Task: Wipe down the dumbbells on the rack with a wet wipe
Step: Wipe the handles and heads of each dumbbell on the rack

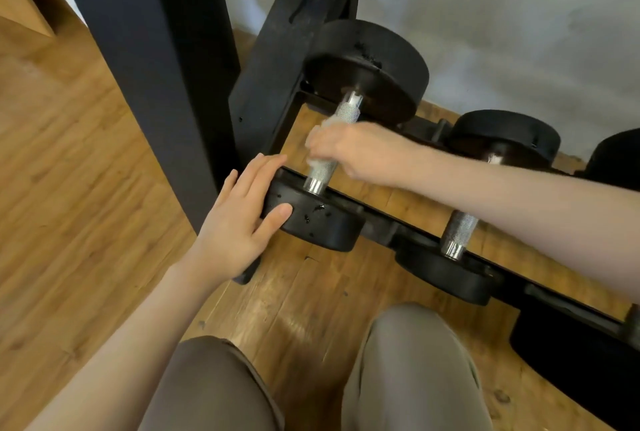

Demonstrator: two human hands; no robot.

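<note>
A black dumbbell (367,70) with a knurled silver handle lies across the low black rack (554,302). My right hand (360,153) grips the middle of that handle with a white wet wipe (320,125) wrapped under the fingers; only scraps of the wipe show. My left hand (239,219) lies flat with straight fingers against the near head (318,222) of the same dumbbell, thumb on its rim. A second dumbbell (460,229) sits to the right, partly hidden by my right forearm.
A dark upright post (152,60) and the rack's slanted side frame (277,49) stand close on the left. The head of a third dumbbell (575,351) lies at the far right. Wooden floor, a grey wall behind, and my knees at the bottom.
</note>
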